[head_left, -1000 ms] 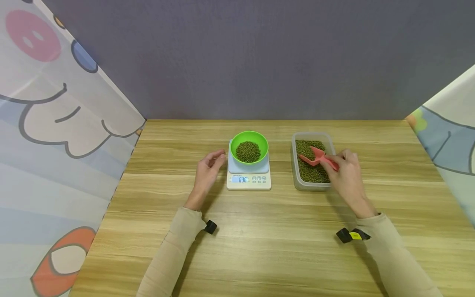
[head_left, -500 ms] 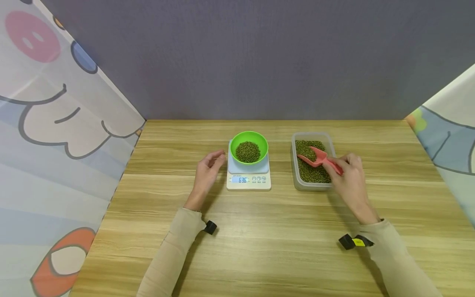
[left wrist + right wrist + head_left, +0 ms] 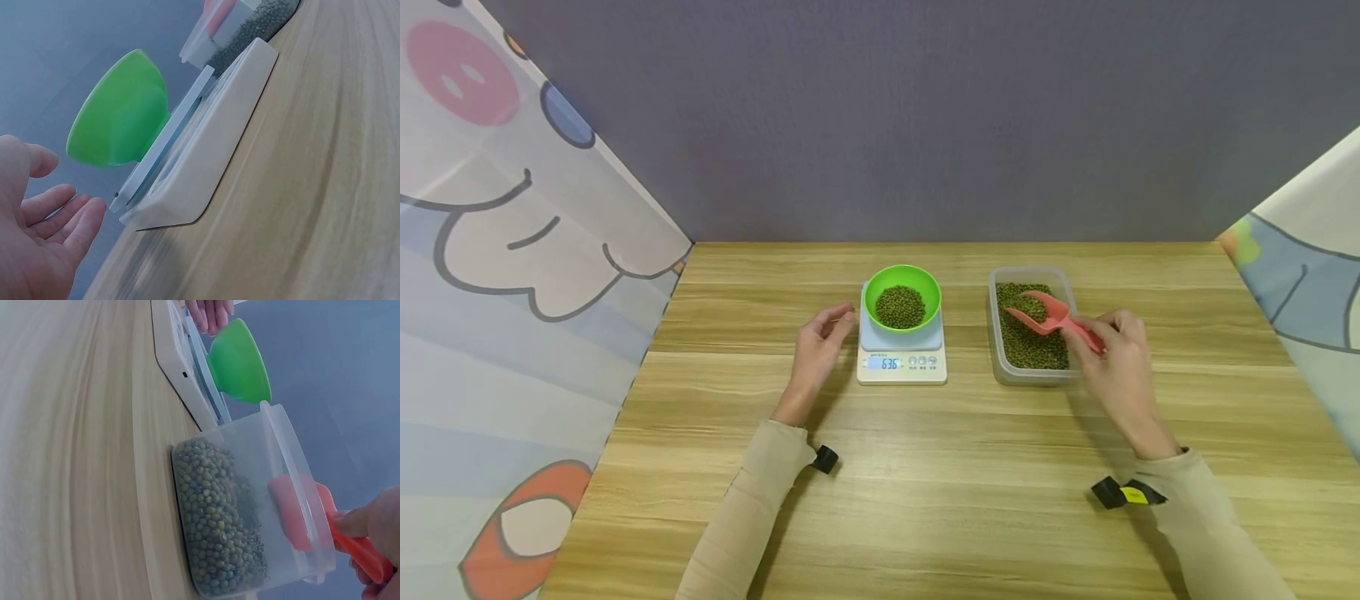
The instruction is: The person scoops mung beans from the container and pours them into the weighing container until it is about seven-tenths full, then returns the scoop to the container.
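My right hand (image 3: 1112, 358) grips the handle of a red scoop (image 3: 1056, 315), its bowl loaded with green mung beans. The scoop is over the clear plastic container (image 3: 997, 354) of mung beans; in the right wrist view the scoop's bowl (image 3: 292, 509) shows through the wall, above the beans (image 3: 215, 519). My left hand (image 3: 818, 354) holds nothing, fingers relaxed, close to the left side of a white kitchen scale (image 3: 902, 377). On the scale sits a green bowl (image 3: 934, 292) with a heap of mung beans (image 3: 900, 307). The display (image 3: 884, 363) reads 63.6.
Everything stands on a wooden table (image 3: 955, 492), with the container to the right of the scale and a gap between them. A grey wall panel (image 3: 955, 125) rises behind the table. Cartoon-printed cloth (image 3: 497, 350) hangs at the left side and at the right.
My right hand has drawn back a little to the right with the scoop, whose load of beans now shows clearly lifted. The left hand and the scale reading stay the same.
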Demonstrator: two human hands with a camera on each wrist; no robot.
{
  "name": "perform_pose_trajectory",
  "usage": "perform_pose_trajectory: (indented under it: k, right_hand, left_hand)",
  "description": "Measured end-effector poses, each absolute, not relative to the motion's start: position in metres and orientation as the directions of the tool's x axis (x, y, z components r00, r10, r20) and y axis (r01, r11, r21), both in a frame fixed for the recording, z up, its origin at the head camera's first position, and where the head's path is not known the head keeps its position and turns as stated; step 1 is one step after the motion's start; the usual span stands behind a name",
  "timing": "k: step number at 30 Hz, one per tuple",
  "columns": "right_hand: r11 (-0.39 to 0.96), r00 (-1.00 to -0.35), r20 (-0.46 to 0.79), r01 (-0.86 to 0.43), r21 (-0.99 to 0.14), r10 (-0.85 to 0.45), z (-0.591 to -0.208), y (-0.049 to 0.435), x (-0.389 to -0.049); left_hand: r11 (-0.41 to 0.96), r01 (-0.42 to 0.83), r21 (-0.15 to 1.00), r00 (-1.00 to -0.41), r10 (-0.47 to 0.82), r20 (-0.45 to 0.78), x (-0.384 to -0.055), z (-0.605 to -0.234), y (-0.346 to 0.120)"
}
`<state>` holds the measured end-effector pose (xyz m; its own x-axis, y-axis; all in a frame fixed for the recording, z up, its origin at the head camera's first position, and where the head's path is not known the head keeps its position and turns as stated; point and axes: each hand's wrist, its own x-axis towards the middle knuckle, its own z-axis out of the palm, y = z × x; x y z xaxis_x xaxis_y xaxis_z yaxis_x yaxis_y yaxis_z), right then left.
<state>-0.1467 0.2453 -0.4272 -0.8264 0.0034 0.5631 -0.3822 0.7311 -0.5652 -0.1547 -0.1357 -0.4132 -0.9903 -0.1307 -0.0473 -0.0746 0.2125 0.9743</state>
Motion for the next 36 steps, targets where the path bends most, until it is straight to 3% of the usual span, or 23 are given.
perform_pose_trajectory:
  k: [20,27,36]
  right_hand:
    - [0.727,-0.805,0.593,-0.401,-0.557,0.010,-0.431,0.251,-0.148]
    - [0.730,-0.812,0.584,-0.392,-0.560,0.012,-0.424,0.251,-0.149]
    - [0.705,-0.794,0.607,-0.446,-0.551,-0.029,-0.403,0.244,-0.154]
  left_hand:
    - [0.207,-0.090,0.974,-0.989,-0.135,-0.062,-0.157,-0.417,-0.135]
    - [0.229,-0.033,0.973,-0.991,-0.137,-0.002,-0.170,-0.452,-0.144]
    - [0.220,-0.031,0.975,-0.991,-0.136,-0.001,-0.171,-0.451,-0.142]
